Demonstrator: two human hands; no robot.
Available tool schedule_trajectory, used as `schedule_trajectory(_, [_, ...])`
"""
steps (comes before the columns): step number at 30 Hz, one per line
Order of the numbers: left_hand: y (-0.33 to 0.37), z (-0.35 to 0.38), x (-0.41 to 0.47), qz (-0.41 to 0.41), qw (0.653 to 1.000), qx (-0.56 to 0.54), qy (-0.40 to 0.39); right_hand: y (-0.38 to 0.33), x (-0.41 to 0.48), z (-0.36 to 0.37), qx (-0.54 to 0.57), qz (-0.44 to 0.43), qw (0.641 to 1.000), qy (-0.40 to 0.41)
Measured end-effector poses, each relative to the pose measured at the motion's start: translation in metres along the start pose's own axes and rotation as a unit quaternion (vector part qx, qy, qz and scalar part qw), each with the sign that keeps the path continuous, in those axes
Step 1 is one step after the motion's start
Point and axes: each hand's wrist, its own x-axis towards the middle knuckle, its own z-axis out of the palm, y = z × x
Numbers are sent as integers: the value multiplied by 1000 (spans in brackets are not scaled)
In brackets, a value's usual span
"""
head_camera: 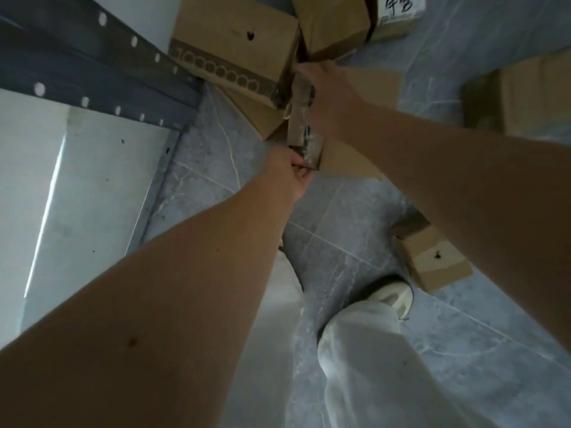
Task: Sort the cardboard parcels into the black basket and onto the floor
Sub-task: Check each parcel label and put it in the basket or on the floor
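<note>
I look straight down at a grey tiled floor. Both hands hold one flat cardboard parcel (343,156) low over the floor. My left hand (290,173) grips its near corner, where tape is stuck. My right hand (324,88) grips its far end. Behind it lie a large cardboard box with a printed ring band (234,41) and another box (333,23). No black basket is in view.
A dark perforated metal shelf rail (92,69) and pale shelf boards (77,186) are at the left. More boxes lie on the floor: one at the right (525,97), a small one (432,261) by my shoe (392,296), and a labelled one at the top right (398,13).
</note>
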Motion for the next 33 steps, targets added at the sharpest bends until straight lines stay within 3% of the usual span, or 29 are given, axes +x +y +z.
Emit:
schedule_trajectory(2, [-9,-4,-4,2,995,-95,-35,0,-19,-4,55,5,998,39])
schedule_trajectory(4, [-12,-12,-25,11,993,-101,-54,-3,-44,-15,122,28,989,80])
schedule_trajectory(9, [-1,-19,-104,76,996,-30,-47,-20,-112,-90,141,134,972,134])
schedule_trajectory(14, [43,11,-249,222,967,100,-76,-70,-168,-214,294,174,920,193])
schedule_trajectory(19, [85,15,-430,377,900,182,-119,-161,-261,-345,372,105,895,222])
schedule_trajectory(22, [101,-13,-535,426,868,219,-129,-222,-329,-393,401,29,890,214])
schedule_trajectory(27, [89,-91,-663,492,841,202,-100,-313,-415,-408,396,-40,903,163])
schedule_trajectory(33, [47,-186,-730,561,802,203,-33,-397,-469,-386,347,-125,927,65])
